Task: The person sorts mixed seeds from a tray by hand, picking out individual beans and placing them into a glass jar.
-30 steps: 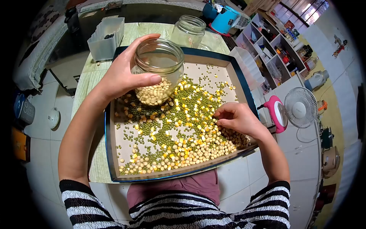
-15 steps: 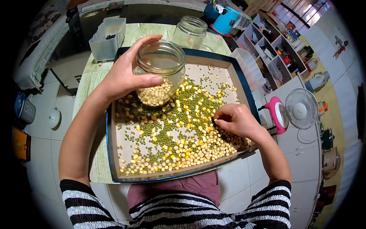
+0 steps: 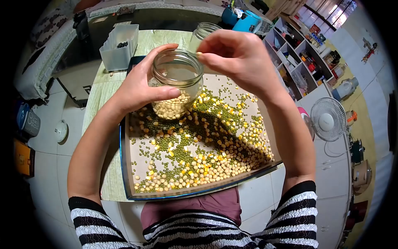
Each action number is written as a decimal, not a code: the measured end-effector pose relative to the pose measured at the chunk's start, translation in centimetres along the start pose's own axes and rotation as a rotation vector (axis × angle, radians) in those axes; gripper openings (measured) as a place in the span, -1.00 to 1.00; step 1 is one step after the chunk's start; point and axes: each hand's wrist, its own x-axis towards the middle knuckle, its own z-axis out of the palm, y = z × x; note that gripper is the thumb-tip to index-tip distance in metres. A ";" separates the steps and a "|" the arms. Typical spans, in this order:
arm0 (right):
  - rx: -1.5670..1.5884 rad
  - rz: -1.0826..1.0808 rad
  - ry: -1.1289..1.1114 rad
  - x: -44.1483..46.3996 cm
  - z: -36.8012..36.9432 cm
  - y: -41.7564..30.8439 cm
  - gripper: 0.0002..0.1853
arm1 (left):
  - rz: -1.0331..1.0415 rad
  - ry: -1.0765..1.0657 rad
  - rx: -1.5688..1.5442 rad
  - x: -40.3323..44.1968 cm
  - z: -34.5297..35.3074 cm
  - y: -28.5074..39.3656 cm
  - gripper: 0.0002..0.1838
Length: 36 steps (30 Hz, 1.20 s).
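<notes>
My left hand (image 3: 149,85) is wrapped round a clear glass jar (image 3: 186,85), which holds a layer of pale soybeans (image 3: 168,108). Just right of the jar's mouth, my right hand (image 3: 238,60) is closed in a pinch, with a pale soybean (image 3: 199,53) at its fingertips. Below both hands lies a shallow box lid (image 3: 123,162) with a dark blue rim. Green mung beans (image 3: 176,147), yellow corn kernels (image 3: 200,157) and more soybeans are mixed across it, the soybeans thickest along the near side. My right forearm covers part of its right edge.
A translucent bin (image 3: 118,56) with some dark beans stands at the table's back left. A second glass jar (image 3: 204,30) is behind my right hand, partly hidden. Beyond the table are a blue kettle (image 3: 247,21), a shelf unit (image 3: 296,54) and a fan (image 3: 327,119).
My right hand has risen from the beans at the lid's right side to beside the jar's mouth, carrying a soybean. My left hand still holds the jar in nearly the same place.
</notes>
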 end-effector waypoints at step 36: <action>-0.699 0.429 -0.208 -16.0 -2.8 7.5 -0.84 | 0.020 0.042 0.052 0.0 0.0 -0.6 -0.06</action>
